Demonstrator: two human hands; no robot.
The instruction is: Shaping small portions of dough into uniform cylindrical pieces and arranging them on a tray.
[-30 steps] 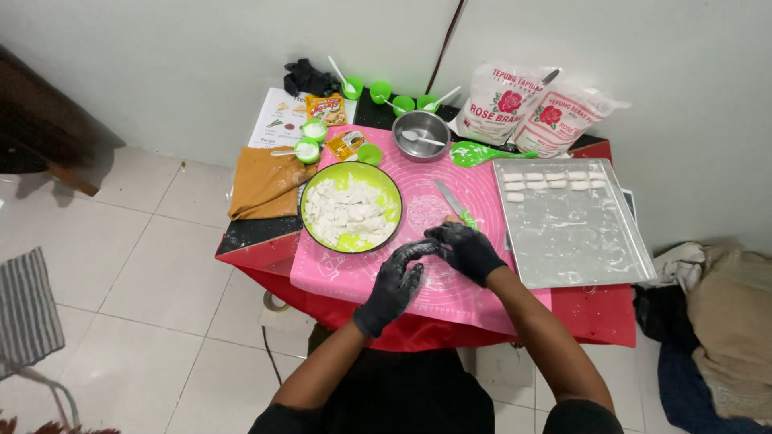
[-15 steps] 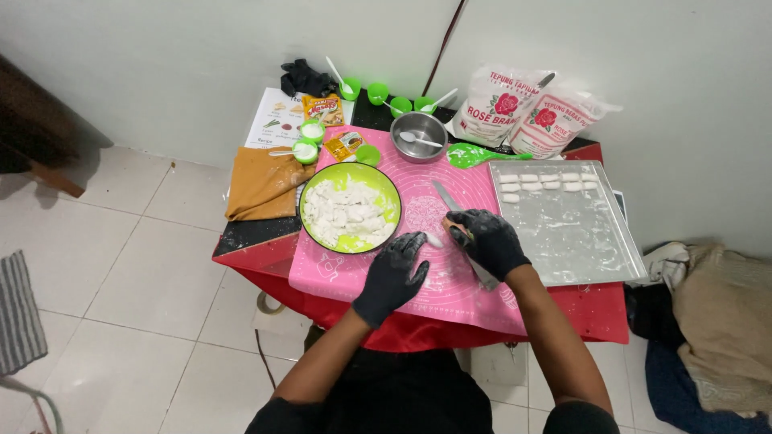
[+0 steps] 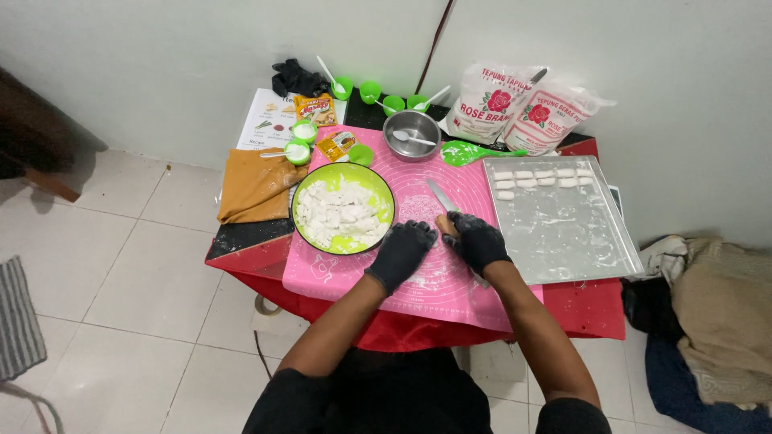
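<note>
We have both gloved hands low on the pink silicone mat (image 3: 378, 277), near the front edge of the small red table (image 3: 599, 309). Our right hand (image 3: 480, 241) is closed around the wooden handle of the knife (image 3: 441, 198), whose blade points away from us toward the steel bowl (image 3: 412, 134) at the back. Our left hand (image 3: 400, 253) lies curled, palm down, on the floured mat just beside it; whether it grips any dough underneath we cannot tell. The green bowl (image 3: 305, 189) of white dough chunks (image 3: 342, 213) sits touching the mat's left part, and the metal tray (image 3: 563, 241) on the right edge carries a short row of cut pieces (image 3: 537, 175) along its far side. To do this well, we judge it best to keep the left fingertips tucked back from the blade, press straight down rather than saw, and keep the mat dusted so pieces lift clean. At the back right corner two soft white flour bags (image 3: 519, 108) with red flower emblems lean on the wall. At the back left lie a white printed sheet (image 3: 269, 120) with small pictures, a yellow-orange sachet (image 3: 315, 108) upon it, and a second small orange sachet (image 3: 336, 145) nearer the green bowl.
</note>
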